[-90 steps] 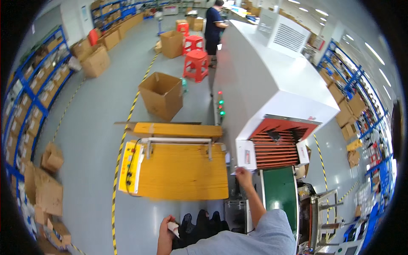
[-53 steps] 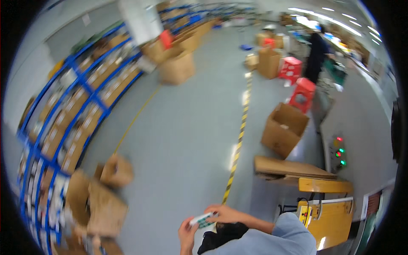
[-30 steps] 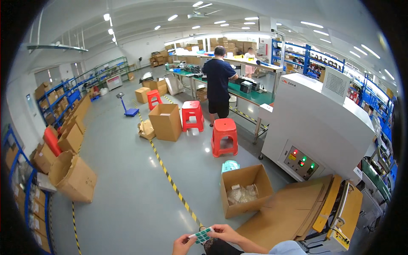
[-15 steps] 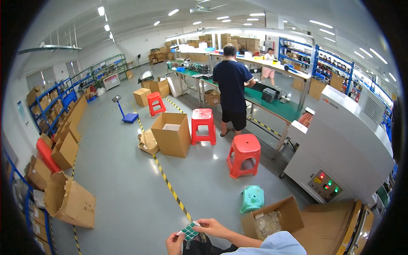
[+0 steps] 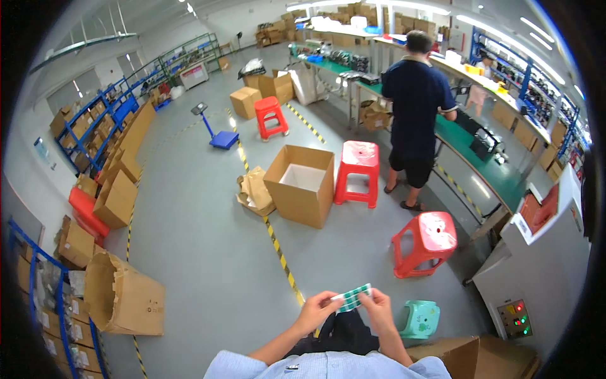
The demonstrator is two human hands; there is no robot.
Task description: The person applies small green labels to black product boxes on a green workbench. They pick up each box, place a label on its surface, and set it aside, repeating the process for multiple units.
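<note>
Well below the green-checked sheet, grey floor, red stools.

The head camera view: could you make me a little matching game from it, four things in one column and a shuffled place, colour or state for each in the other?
Things
1. green-and-white sheet
2. small teal stool
3. platform scale
4. control panel

Places, colours, states
A. mostly blue
B. lit up in red and green
C. held between the left hand and the right hand
D. standing on the floor, to the right of the right hand

Right pairs: 1-C, 2-D, 3-A, 4-B
</note>
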